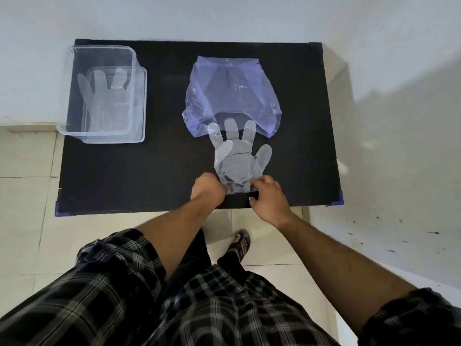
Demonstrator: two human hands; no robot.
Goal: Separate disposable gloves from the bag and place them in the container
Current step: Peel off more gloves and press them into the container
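Note:
A clear disposable glove (pixel 237 156) lies flat on the black table (pixel 149 171), its fingertips resting over the open mouth of a blue-violet plastic bag (pixel 232 96). My left hand (pixel 208 189) pinches the left corner of the glove's cuff. My right hand (pixel 268 193) pinches the right corner of the cuff with thumb and fingers. A clear rectangular plastic container (pixel 104 93) stands at the table's far left, with at least one clear glove (pixel 104 101) lying flat inside it.
The table stands against a white wall, its near edge just in front of my legs. My sandalled foot (pixel 240 243) is on the tiled floor below the table edge. A low white ledge runs along the right side.

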